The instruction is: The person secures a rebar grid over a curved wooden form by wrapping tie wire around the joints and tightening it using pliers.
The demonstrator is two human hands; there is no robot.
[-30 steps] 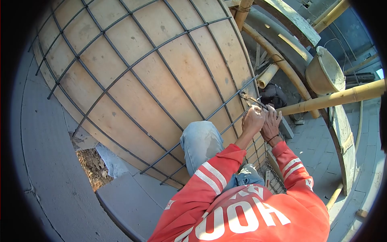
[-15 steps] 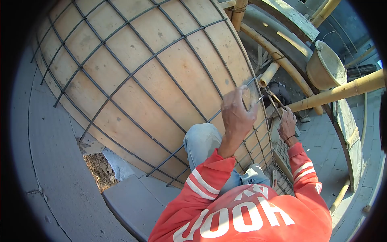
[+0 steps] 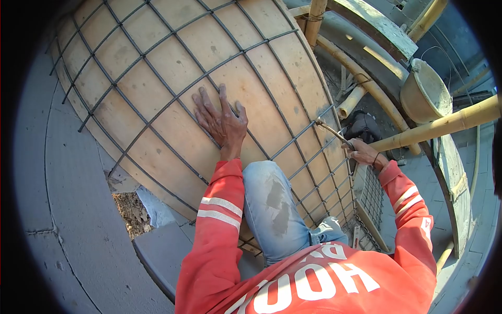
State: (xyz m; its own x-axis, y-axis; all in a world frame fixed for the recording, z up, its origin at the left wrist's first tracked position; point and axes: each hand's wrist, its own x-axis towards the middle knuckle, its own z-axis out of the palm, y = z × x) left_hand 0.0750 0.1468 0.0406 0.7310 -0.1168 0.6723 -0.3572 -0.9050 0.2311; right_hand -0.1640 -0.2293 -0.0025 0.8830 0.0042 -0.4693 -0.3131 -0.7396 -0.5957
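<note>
My left hand (image 3: 224, 121) lies spread on the curved wooden panel (image 3: 172, 63), across a bar of the steel rebar grid (image 3: 282, 121). Its fingers point up and hold nothing. In my right hand (image 3: 364, 154) are the handles of a pair of pincers (image 3: 334, 132). The jaws touch or sit very near a crossing of bars by the panel's right edge. Whether wire is in the jaws is too small to tell. My jeans-clad knee (image 3: 269, 193) rests over the lower part of the grid.
Bamboo poles (image 3: 444, 125) run along the right, one just past my right hand. A mortar-stained bucket (image 3: 424, 94) stands beyond them. At lower left a gap (image 3: 132, 214) opens beside grey slabs (image 3: 78, 209). Finer mesh (image 3: 371, 196) lies at lower right.
My left hand has moved left from beside the pincers and now lies flat on the panel. The pincers have shifted left onto the bar crossing, and my knee shows more fully.
</note>
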